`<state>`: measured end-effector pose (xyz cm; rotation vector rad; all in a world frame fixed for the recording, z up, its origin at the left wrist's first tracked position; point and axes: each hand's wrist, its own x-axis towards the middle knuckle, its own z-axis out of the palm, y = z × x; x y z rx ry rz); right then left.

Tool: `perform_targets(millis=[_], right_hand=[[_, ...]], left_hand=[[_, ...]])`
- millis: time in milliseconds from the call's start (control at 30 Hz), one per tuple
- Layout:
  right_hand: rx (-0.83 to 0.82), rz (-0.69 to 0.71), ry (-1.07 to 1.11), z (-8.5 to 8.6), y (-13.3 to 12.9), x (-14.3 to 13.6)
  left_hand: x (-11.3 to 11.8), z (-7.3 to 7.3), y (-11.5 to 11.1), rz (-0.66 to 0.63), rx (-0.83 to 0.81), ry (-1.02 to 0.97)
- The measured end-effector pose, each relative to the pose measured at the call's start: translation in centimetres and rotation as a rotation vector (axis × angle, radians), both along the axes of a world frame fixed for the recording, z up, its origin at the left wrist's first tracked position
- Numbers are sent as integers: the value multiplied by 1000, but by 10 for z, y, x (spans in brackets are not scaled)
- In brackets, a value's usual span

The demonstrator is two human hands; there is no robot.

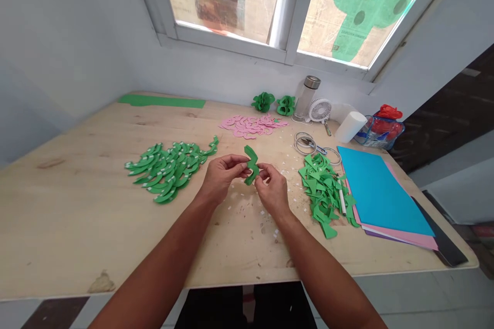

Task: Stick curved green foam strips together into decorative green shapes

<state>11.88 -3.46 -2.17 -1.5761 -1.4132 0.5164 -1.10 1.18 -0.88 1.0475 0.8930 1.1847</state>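
Between my two hands is a green paper cutout (252, 163) with a wavy, scalloped edge, held upright above the table. My left hand (224, 177) pinches it from the left side, near its middle. From the right, my right hand (272, 187) grips its lower part with thumb and fingers. To the left lies a spread of curved green paper pieces (170, 167) with small white patches on them. On the right is a heap of green paper scraps (320, 185), with a white pen (341, 201) lying on it.
Pink paper cutouts (250, 126) and two folded green paper shapes (263, 102) lie farther back. Behind the scraps are tape rolls (304, 143), a glass bottle (306, 96) and a small fan (320, 110). Coloured sheets (386, 195) lie at right. White bits dot the wooden table (77, 200).
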Motion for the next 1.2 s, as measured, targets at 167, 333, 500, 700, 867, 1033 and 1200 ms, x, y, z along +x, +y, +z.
perform_targets(millis=[167,333,500,700,867,1033,1200], right_hand=[[-3,-7,1,0,0,0],[7,-12,-9,0,-1,-1],[5,-9,-4,-2,-1,0],[8,-11,-5,-2,0,1],[1,-13,-2,-3,0,1],[0,-13,-5,-2,0,2],[7,-6,-4,-1,-1,1]], left_hand=[[0,1,-1,7,3,7],[1,0,-1,17,30,17],[1,0,-1,20,26,21],[0,-1,0,16,28,23],[1,-2,0,8,36,19],[1,-2,-1,8,42,26],[1,0,-2,21,40,52]])
